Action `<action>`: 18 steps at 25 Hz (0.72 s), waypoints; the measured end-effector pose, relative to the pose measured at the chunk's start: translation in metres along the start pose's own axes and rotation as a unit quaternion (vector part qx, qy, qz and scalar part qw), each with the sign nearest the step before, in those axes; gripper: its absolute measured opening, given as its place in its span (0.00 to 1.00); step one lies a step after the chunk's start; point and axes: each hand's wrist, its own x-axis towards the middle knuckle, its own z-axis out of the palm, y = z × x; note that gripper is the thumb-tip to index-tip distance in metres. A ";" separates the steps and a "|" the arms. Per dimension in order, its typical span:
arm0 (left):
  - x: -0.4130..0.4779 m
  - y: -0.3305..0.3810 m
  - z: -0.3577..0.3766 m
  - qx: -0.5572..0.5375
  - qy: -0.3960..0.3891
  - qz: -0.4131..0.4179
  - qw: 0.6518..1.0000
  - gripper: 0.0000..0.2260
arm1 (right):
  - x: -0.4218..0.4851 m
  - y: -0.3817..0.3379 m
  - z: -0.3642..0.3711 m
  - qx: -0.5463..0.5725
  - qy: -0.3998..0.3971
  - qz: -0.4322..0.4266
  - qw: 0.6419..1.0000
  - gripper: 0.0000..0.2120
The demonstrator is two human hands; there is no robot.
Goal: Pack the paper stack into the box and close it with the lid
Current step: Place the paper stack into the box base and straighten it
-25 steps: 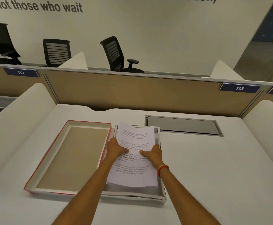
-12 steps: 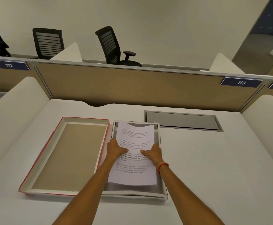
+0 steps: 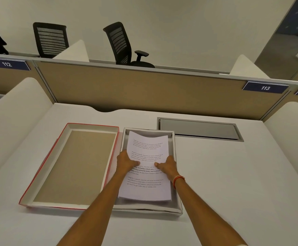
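Observation:
A stack of white printed paper (image 3: pixel 147 148) lies inside the shallow grey box (image 3: pixel 178 208) at the desk's centre. The stack's far edge curls up near the box's far wall. My left hand (image 3: pixel 126 161) grips the stack's left edge with its thumb on top. My right hand (image 3: pixel 167 166), with an orange band at the wrist, grips the right edge the same way. The lid (image 3: pixel 43 167), red outside and tan inside, lies upside down directly left of the box, touching it.
A grey cable hatch (image 3: pixel 199 128) is set into the white desk (image 3: pixel 233 183) behind and right of the box. A tan partition (image 3: pixel 144 89) closes the far side, and white curved side screens (image 3: pixel 11 110) flank the desk. Black office chairs (image 3: pixel 121 45) stand beyond.
The paper stack has gone lower and further into the box, and its far edge now sits inside the far wall. Both hands kept their grip. The view tilted down slightly.

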 end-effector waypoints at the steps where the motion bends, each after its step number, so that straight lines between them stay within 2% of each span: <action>1: 0.000 -0.001 0.000 0.000 0.000 0.003 1.000 0.25 | 0.000 0.000 0.000 0.002 0.001 0.000 1.000 0.24; 7: -0.002 -0.005 0.005 0.004 0.003 0.011 1.000 0.26 | -0.001 0.004 -0.001 0.004 0.002 0.002 1.000 0.21; 12: -0.005 -0.010 0.006 -0.010 0.016 0.021 1.000 0.28 | -0.002 0.006 0.002 -0.021 0.011 -0.011 1.000 0.27; 18: -0.008 -0.013 0.004 -0.018 0.027 0.018 0.999 0.32 | -0.010 0.003 0.008 -0.017 0.059 -0.027 0.998 0.27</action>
